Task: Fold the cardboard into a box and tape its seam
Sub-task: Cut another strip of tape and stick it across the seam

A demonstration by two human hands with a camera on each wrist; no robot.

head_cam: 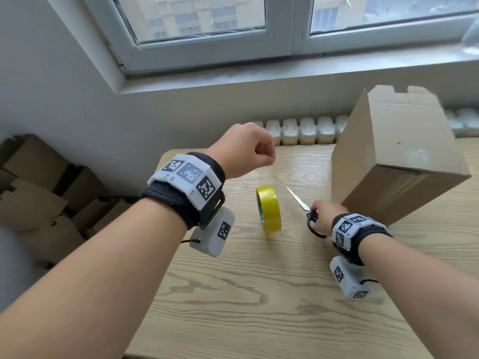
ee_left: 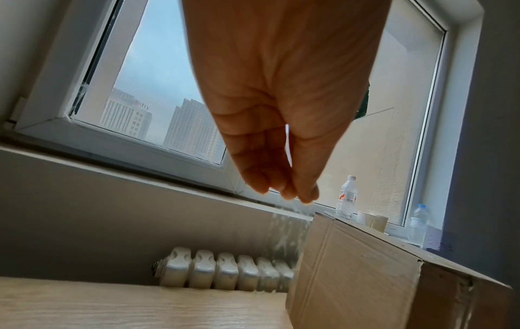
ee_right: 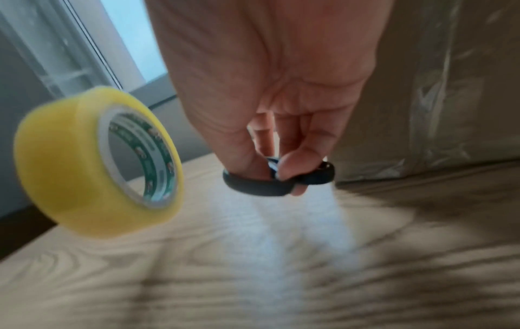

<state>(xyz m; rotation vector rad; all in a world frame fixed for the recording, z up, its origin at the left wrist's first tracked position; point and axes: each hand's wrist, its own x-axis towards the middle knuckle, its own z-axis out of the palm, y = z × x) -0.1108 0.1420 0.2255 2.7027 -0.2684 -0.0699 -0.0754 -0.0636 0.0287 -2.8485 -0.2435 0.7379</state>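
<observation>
A tall brown cardboard box (head_cam: 388, 156) stands folded on the wooden table (head_cam: 246, 294) at the right; clear tape shows on its side (ee_right: 422, 89). A yellow tape roll (head_cam: 268, 209) stands on edge mid-table. My left hand (head_cam: 248, 151) is raised above the table's far left part, fingers curled and pinched together. In the left wrist view a clear tape strip (ee_left: 283, 236) hangs from those fingertips beside the box's edge (ee_left: 351, 278). My right hand (head_cam: 326, 218) grips the black handles of the scissors (head_cam: 300, 203) low over the table between roll and box, blades pointing away.
Flat cardboard pieces (head_cam: 39, 193) are piled on the floor left of the table. A white radiator (head_cam: 298, 130) runs behind the table under the window sill. Water bottles (ee_left: 347, 195) and paper cups (ee_left: 374, 219) stand on the sill behind the box.
</observation>
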